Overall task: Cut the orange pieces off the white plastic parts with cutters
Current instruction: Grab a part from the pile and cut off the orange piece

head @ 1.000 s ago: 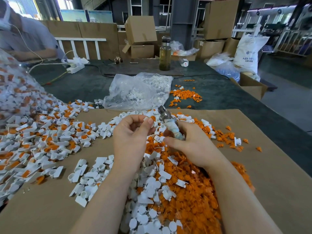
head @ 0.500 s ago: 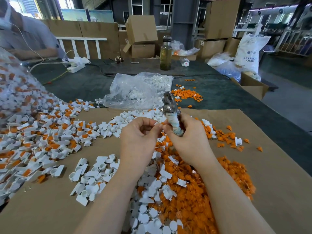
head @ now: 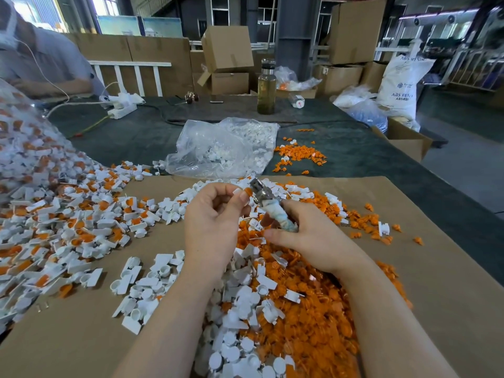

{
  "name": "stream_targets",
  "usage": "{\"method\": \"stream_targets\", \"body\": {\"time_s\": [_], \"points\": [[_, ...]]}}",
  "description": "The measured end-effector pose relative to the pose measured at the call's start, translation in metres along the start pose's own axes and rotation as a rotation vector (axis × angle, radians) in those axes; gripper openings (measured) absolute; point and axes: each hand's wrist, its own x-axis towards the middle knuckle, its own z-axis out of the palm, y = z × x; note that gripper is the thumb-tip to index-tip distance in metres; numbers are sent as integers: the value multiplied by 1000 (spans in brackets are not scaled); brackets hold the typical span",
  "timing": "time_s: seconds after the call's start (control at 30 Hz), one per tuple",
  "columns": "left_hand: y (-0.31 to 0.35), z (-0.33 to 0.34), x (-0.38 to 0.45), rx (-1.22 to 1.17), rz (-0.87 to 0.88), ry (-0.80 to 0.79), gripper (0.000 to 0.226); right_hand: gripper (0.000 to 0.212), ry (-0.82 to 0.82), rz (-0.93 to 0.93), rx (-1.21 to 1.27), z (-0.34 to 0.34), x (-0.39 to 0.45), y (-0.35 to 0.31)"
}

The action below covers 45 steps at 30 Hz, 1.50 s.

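Left hand point(head: 215, 214) pinches white part point(head: 237, 191), orange piece point(head: 247, 191) toward the blades; right hand point(head: 305, 233) grips cutters point(head: 268, 203) just beside.

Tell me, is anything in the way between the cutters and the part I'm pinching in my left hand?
Nothing visible. The left hand pinches a white part with an orange piece right beside the metal head of the cutters, which the right hand grips.

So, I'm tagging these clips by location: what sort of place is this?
Most likely a factory or warehouse floor with hand-finishing work. Stacked cardboard boxes stand behind the table, a white sack printed ABS resin sits at the right, and loose white-and-orange plastic parts lie heaped on the cardboard sheet.
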Motion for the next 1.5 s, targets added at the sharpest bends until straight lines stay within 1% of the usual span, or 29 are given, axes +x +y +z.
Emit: {"method": "stream_targets", "body": {"time_s": [0.2, 0.27, 0.4, 0.43, 0.53, 0.63, 0.7, 0.8, 0.87, 0.93, 0.97, 1.07, 1.13, 1.2, 1.27, 1.4, 1.47, 1.5], "points": [[3, 0, -1, -44, 24, -31, 12, 14, -20, 2, -36, 1, 0, -1], [4, -1, -2, -54, 26, -51, 9, 10, -16, -7, -26, 2, 0, -1], [4, -1, -2, -81, 19, -52, 8, 22, 1, -23, -69, 5, 2, 0], [5, -1, -2, -88, 17, -51, 8, 20, 4, -23, -82, 5, 2, 0], [6, -1, -2, -104, 15, -53, 3, 5, 7, -17, -89, 7, 3, 1], [7, 0, -3, -106, 19, -45, 4, 10, 36, -21, -108, 9, 3, 3], [6, -1, -3, -99, 21, -41, 4, 10, 38, -19, -135, 10, 4, 4], [5, -2, 0, -100, -15, -60, 3, 14, 50, -12, -178, 11, 5, 5], [3, -5, 2, -123, -72, -78, 4, 13, 72, -10, -232, 12, 5, 7], [0, -13, 7, -251, -198, -10, 5, 15, 106, -10, -311, 13, 4, 8], [-1, -19, 11, -353, -285, 61, 3, 15, 125, -8, -331, 13, 3, 9], [-3, -45, 28, -648, -503, 330, 12, 16, 164, 8, -364, 11, 3, 10], [-7, -62, 37, -798, -575, 483, 16, 16, 168, 21, -387, 11, 4, 10], [-12, -75, 44, -941, -593, 576, 17, 24, 179, 28, -390, 12, 4, 11], [-16, -83, 46, -1038, -567, 608, 22, 30, 182, 36, -410, 12, 4, 12], [-18, -87, 45, -1138, -507, 582, 28, 27, 188, 45, -432, 13, 4, 13], [-13, -81, 42, -1082, -521, 520, 23, 27, 200, 40, -422, 13, 4, 12], [-10, -76, 39, -981, -528, 445, 23, 26, 202, 31, -417, 13, 4, 12]]}}
